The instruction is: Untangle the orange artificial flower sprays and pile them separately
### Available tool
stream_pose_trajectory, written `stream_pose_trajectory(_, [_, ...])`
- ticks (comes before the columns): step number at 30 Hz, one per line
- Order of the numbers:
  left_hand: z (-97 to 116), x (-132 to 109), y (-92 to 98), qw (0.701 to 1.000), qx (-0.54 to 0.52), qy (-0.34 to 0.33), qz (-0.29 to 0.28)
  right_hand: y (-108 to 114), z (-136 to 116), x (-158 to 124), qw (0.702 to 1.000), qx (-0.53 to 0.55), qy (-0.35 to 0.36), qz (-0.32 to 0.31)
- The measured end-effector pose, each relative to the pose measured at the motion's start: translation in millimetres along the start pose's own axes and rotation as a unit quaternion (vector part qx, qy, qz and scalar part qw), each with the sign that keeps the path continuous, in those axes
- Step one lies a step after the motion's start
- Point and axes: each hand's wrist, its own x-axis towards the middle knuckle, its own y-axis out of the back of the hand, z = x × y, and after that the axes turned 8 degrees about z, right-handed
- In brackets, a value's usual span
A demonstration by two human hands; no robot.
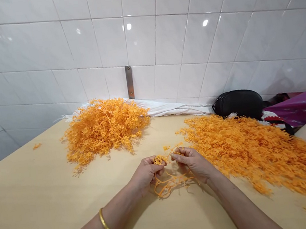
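Between my two hands, above the table, is an orange artificial flower sprig (pixel 158 160) with thin branching plastic stems. My left hand (pixel 149 172) is closed in a pinch on its bunched part. Thumb and fingers of my right hand (pixel 191 161) pinch a thin strand of the same sprig, a little to the right. Loose orange stems (pixel 170 184) hang or lie just below the hands; I cannot tell whether they are joined to the held piece. A gold bangle (pixel 107 224) circles my left wrist.
A heap of orange sprigs (pixel 106 126) stands at the back left of the table (pixel 39 198). A wider orange pile (pixel 248 143) spreads along the right. Behind are a white cloth (pixel 166 107), a black pouch (pixel 238 103) and purple fabric (pixel 296 103) against the tiled wall.
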Motion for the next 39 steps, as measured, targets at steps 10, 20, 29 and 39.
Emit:
stream_pose_trajectory(10, [1, -1, -4.7, 1.0, -0.001, -0.008, -0.023, 46, -7, 1, 0.988, -0.095, 0.033, -0.118])
stream_pose_trajectory(20, [4, -2, -13.2, 0.999, 0.01, -0.024, -0.019, 23, 0, 11, 0.99, -0.113, 0.068, 0.057])
stream_pose_trajectory(29, [-3, -4, -5.3, 0.999, 0.026, -0.047, 0.007, 71, -6, 14, 0.911, 0.017, 0.053, 0.408])
stream_pose_trajectory(39, [-6, -5, -6.3, 0.997, 0.05, -0.064, -0.008, 36, -10, 4, 0.992, 0.071, -0.066, 0.08])
